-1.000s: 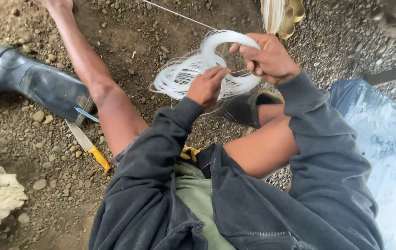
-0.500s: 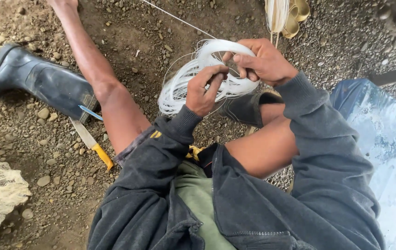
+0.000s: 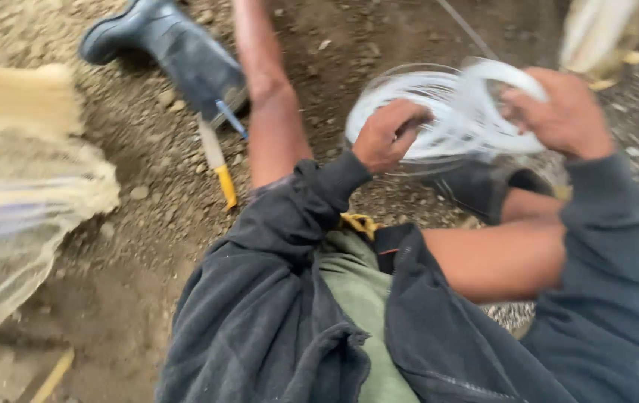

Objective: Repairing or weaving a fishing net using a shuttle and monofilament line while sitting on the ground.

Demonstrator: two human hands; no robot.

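A coil of white line (image 3: 446, 119) is held up betw. both hands, above the bare legs and the gravel. The coil's left edge is gripped by the left hand (image 3: 388, 136), fingers curled shut round the strands; its right edge is pinched by the right hand (image 3: 562, 112), also closed on the loops. The coil is thus spanned side to side, long axis approx. left-right, opening tilted toward the camera (blur makes exact tilt hard to judge). Neither hand is nearer than the other: both are touching it.

A thin strand (image 3: 465, 26) is seen running from the coil's top up and away. A dark rubber boot (image 3: 178, 48) lies well to the left, w/ a yellow-handled knife (image 3: 219, 168) just below it on the dirt. A heap of pale netting (image 3: 28, 186) is at far left. Nothing is seen standing betw. hands and coil.
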